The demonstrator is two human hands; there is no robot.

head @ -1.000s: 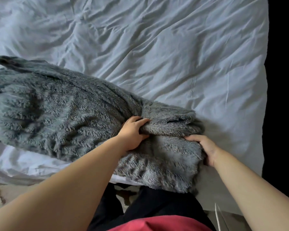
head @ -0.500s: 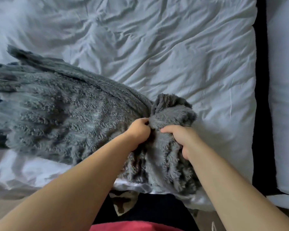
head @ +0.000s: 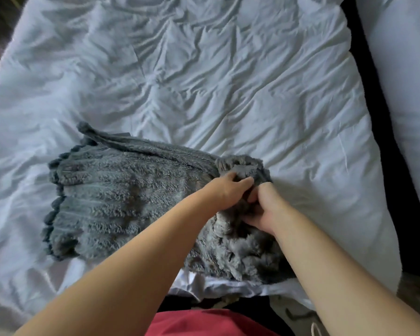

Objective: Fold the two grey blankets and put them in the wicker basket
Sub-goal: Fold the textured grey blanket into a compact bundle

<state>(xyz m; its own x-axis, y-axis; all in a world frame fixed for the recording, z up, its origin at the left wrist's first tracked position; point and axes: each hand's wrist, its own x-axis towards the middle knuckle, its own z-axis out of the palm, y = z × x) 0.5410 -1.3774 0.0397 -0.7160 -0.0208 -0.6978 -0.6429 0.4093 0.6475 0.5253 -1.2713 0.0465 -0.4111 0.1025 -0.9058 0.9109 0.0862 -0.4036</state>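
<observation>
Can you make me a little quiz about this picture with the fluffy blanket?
1. True or false: a dog lies on the bed.
2. The grey blanket lies on: A) a white bed cover, B) a wooden table, C) a chair.
3. How many hands hold the blanket?
Key: 1 false; 2 A; 3 two, the left hand and the right hand, both at its bunched end.
</observation>
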